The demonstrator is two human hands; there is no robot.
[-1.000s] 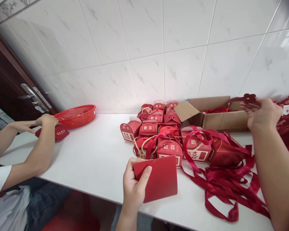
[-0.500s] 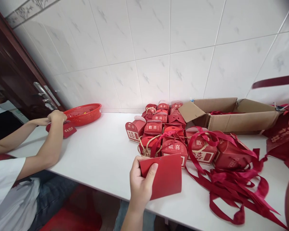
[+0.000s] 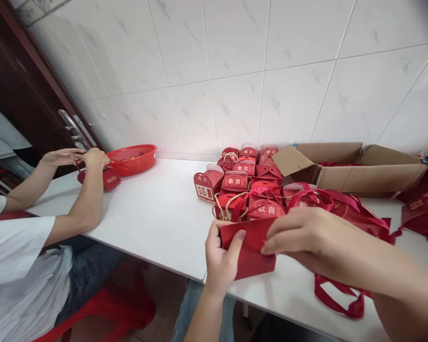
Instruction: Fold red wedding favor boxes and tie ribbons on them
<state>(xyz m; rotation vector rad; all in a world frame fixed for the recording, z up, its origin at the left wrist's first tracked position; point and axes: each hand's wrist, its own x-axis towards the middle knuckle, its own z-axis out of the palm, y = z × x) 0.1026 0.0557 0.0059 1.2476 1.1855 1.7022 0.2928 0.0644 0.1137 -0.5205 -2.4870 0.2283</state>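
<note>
My left hand (image 3: 223, 256) grips a plain red folded-flat gift box (image 3: 251, 254) by its left edge, thumb across the front. The box is held just above the table's near side. My right hand (image 3: 303, 232) reaches in from the right, its bent fingers closed at the box's right edge; the thumb's hold there is partly hidden. Beyond both hands, several finished red gift boxes (image 3: 235, 180) with gold lettering stand close together, some with twisted gold cords. Dark red ribbons (image 3: 342, 299) lie loose under and behind my right forearm.
An open brown cardboard carton (image 3: 371, 179) sits against the tiled wall (image 3: 235, 109), with red material inside. Red bags (image 3: 424, 213) stand at the far right. On the left, a person (image 3: 21, 256) handles a small red box (image 3: 103, 179) beside a red plastic basket (image 3: 135, 159).
My right hand has come in from the right edge to the flat red box. The view has shifted slightly. The person at left has moved their hands apart a little.
</note>
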